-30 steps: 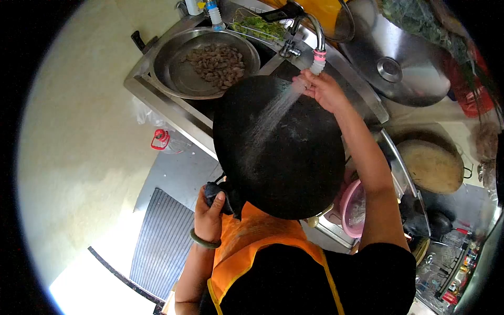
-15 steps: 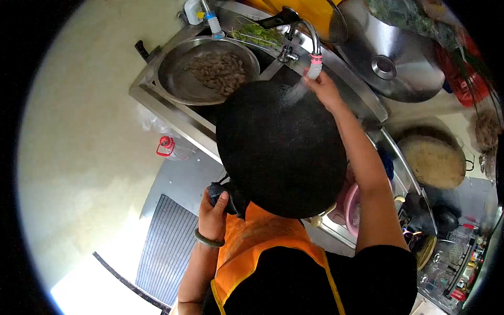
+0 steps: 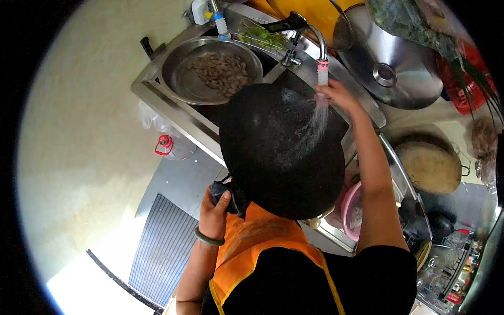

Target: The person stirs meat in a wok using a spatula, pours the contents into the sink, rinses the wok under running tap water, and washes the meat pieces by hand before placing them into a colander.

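A large black wok (image 3: 273, 173) is tilted over the sink in front of the orange apron. My left hand (image 3: 212, 215) is closed on a black cloth (image 3: 227, 195) at the wok's left edge; whether a handle lies inside the cloth is hidden. With its fingers my right hand (image 3: 340, 97) grips the flexible faucet nozzle (image 3: 322, 76), which has a pink collar. A spray of water (image 3: 312, 134) falls from it onto the wok's surface.
Left of the wok, a metal basin (image 3: 173, 76) holds greyish-brown pieces, probably shrimp. Greens lie in a wire rack (image 3: 260, 38) behind it. A big steel lid (image 3: 409, 63), a round wooden board (image 3: 428, 168) and a pink basin (image 3: 348, 210) stand on the right.
My right hand has swung the nozzle slightly right and turned it downward. The water now sprays nearer the wok's middle and right side. My left hand keeps its hold.
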`<state>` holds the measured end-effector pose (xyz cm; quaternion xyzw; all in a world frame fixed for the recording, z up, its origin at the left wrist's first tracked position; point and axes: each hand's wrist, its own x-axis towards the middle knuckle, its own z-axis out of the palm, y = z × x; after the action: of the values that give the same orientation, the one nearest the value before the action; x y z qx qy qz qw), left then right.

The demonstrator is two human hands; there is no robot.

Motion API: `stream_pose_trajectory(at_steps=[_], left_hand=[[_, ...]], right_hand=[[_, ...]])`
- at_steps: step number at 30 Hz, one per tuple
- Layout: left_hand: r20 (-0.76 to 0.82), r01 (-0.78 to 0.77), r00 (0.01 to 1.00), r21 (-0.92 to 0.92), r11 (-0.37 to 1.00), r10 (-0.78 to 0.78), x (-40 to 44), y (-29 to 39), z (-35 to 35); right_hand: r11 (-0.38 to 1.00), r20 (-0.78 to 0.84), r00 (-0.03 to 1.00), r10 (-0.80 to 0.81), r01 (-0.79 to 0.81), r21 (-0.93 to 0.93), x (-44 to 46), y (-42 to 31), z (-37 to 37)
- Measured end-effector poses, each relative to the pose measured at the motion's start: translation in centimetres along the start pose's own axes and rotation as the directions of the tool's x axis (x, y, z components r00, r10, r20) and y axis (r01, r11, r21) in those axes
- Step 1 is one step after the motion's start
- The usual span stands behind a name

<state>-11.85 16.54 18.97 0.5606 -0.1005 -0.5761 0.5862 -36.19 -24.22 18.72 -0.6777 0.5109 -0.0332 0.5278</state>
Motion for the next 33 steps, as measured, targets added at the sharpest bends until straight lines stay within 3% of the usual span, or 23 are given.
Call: stream_pose_trajectory(at_steps=[1,4,7,10,12,14,15,18,19,22,25,28,31,33], left_hand=[[0.008,0.013,1.000,0.045,0.999,-0.013,0.0,0.0,-0.2],[-0.016,-0.013,1.000,-0.063,0.998,0.012,-0.1,-0.1,0.3],[-0.022,-0.026,0.999,0.018,0.999,0.026,0.1,-0.7,-0.3],[-0.036,-0.045,0.998,0.026,0.999,0.046,-0.1,-0.3,0.1],[-0.034,-0.009,0.999,-0.018,1.000,0.008,-0.2,0.0,0.5],[-0.026,0.015,1.000,-0.042,0.999,-0.017,-0.5,0.8,0.9],[-0.015,0.006,1.000,-0.046,0.999,-0.007,-0.4,0.5,0.6],[-0.009,-0.006,1.000,-0.033,0.999,0.005,-0.2,-0.2,-0.1],[-0.025,-0.011,1.000,-0.028,1.000,0.011,-0.1,-0.2,0.0],[-0.045,-0.022,0.999,-0.018,1.000,0.021,-0.2,0.1,0.4],[-0.001,-0.008,1.000,-0.045,0.999,0.008,-0.3,0.1,0.3],[0.007,0.005,1.000,-0.091,0.996,-0.004,-0.2,0.3,0.4],[-0.018,0.018,1.000,-0.072,0.997,-0.019,-0.4,0.7,0.8],[-0.029,0.015,0.999,-0.047,0.999,-0.016,-0.3,0.4,0.3]], right_hand=[[0.998,-0.039,0.998,-0.043,0.040,-0.056,0.4,0.3,-0.2],[0.863,-0.033,0.985,-0.170,0.165,0.477,0.2,1.3,1.7],[0.367,0.038,0.965,-0.258,0.061,0.928,0.3,3.8,4.0],[0.015,-0.184,0.970,-0.160,0.189,0.982,3.9,6.4,8.2],[-0.031,-0.248,0.968,-0.025,0.248,0.968,8.0,7.9,10.3],[-0.309,-0.160,0.978,-0.132,0.113,0.944,6.6,5.0,11.6],[-0.332,-0.166,0.970,-0.178,0.099,0.938,6.5,5.4,11.6],[-0.272,-0.189,0.974,0.126,0.217,0.938,5.8,6.9,10.9],[-0.216,-0.212,0.977,0.035,0.215,0.952,5.2,7.8,10.7],[0.403,0.133,0.984,-0.116,-0.076,0.912,0.2,6.9,7.7],[0.242,-0.159,0.983,-0.090,0.177,0.954,-0.1,8.9,5.3],[0.729,0.195,0.981,-0.007,-0.129,0.673,-0.3,8.5,5.2],[0.361,-0.153,0.979,-0.133,0.192,0.913,1.0,8.1,4.9],[0.829,-0.018,1.000,0.014,-0.002,0.559,2.9,7.9,4.9]])
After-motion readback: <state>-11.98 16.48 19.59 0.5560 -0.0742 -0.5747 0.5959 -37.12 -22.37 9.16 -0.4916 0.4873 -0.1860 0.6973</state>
